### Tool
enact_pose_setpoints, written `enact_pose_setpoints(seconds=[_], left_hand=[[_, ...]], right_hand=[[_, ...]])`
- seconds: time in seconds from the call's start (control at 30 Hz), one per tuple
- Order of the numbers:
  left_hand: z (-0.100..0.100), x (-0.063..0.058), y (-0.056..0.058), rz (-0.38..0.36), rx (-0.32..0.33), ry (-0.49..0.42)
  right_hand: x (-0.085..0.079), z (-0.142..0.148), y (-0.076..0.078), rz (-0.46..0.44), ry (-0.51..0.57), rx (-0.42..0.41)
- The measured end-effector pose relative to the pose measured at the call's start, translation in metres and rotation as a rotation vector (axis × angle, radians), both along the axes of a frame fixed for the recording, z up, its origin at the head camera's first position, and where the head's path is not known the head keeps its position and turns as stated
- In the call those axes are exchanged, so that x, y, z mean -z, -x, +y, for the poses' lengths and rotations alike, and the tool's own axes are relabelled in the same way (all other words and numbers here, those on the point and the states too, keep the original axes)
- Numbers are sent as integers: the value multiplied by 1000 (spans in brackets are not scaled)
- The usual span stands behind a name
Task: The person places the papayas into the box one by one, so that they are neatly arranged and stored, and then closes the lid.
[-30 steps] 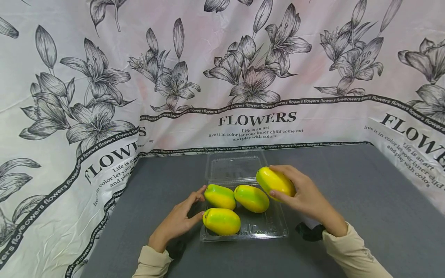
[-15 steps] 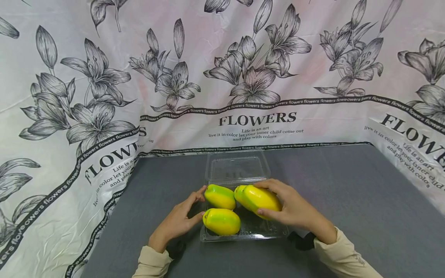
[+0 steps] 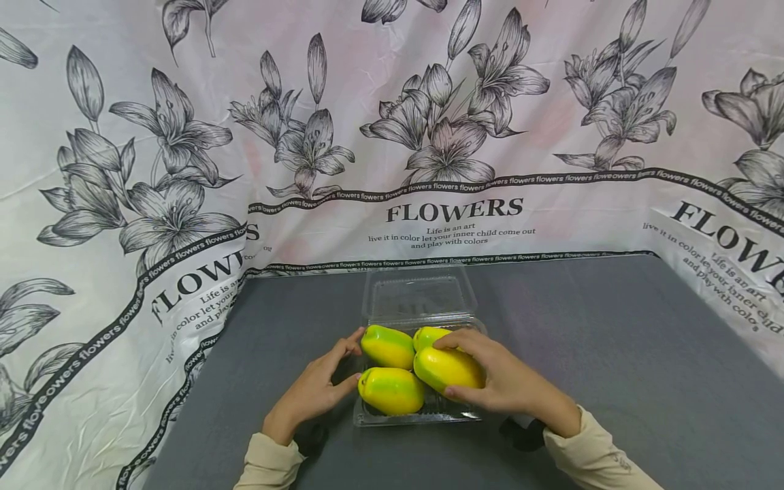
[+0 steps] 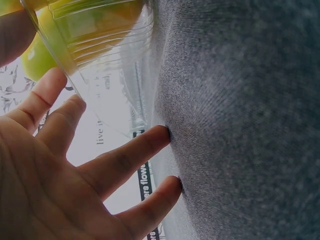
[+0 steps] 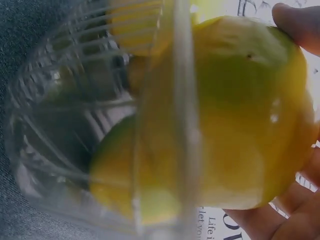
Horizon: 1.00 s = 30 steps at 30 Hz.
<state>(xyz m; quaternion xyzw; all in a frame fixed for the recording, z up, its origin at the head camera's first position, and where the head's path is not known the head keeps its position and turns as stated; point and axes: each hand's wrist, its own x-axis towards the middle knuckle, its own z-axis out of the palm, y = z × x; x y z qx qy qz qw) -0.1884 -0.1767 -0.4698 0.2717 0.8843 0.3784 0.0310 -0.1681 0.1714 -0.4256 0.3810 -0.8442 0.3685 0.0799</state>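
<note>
My right hand (image 3: 502, 374) grips an oblong yellow-green fruit (image 3: 450, 371), thumb on the near side and fingers over the far side. In the right wrist view this fruit (image 5: 245, 110) is at the rim of the clear plastic box (image 5: 185, 100), partly above it. Three similar fruits lie in the box: one at back left (image 3: 388, 347), one at front left (image 3: 390, 391), and one at back right (image 3: 429, 337), partly covered by the held fruit. My left hand (image 3: 315, 388) is spread at the box's left side. In the left wrist view, its straight fingertips (image 4: 77, 102) are right at the rim.
The box's clear lid (image 3: 419, 296) lies folded back toward the rear. Grey cloth covers the table (image 3: 588, 327). Behind and at both sides hangs a white curtain (image 3: 318, 231) with flower drawings and lettering.
My right hand has carried its fruit left and down from the box's right side, to in front of the back-right fruit. The left hand and the other fruits have stayed put.
</note>
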Motion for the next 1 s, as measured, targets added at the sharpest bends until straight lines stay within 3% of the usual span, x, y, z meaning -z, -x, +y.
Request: enact_pose_setpoints(seconds=[0.27,0.5,1.0], left_hand=[[0,1,1,-4,4,-6],[0,2,2,-25,-5,0],[0,2,2,-17,-2,5]], right_hand=[[3,-3,0,-21,-11,-18],[7,-3,1,35,-51,3],[7,-1,1,27,-91,5]])
